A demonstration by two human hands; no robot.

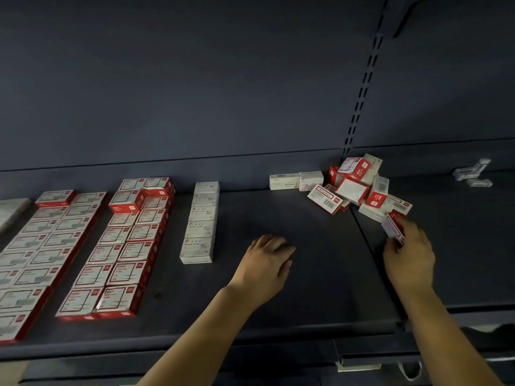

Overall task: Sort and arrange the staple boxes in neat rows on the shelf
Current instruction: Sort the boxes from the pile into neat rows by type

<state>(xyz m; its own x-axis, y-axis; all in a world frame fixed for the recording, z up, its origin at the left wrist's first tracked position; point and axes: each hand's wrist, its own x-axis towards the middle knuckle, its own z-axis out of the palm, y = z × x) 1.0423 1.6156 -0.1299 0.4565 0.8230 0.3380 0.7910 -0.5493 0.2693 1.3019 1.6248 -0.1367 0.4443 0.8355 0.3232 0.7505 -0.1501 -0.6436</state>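
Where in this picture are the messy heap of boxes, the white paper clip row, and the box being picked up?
heap of boxes (pixel 352 188): head view, white face of a middle box.
paper clip row (pixel 201 222): head view, top of a middle box.
held box (pixel 391 226): head view, its white face above the right hand (pixel 409 257).

Matt dark metal shelf (pixel 292 274); glossy cardboard boxes (pixel 117 263).

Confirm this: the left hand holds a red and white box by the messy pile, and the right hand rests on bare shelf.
The hands are swapped. In the head view the right hand holds the red and white box by the pile; the left hand rests on bare shelf.
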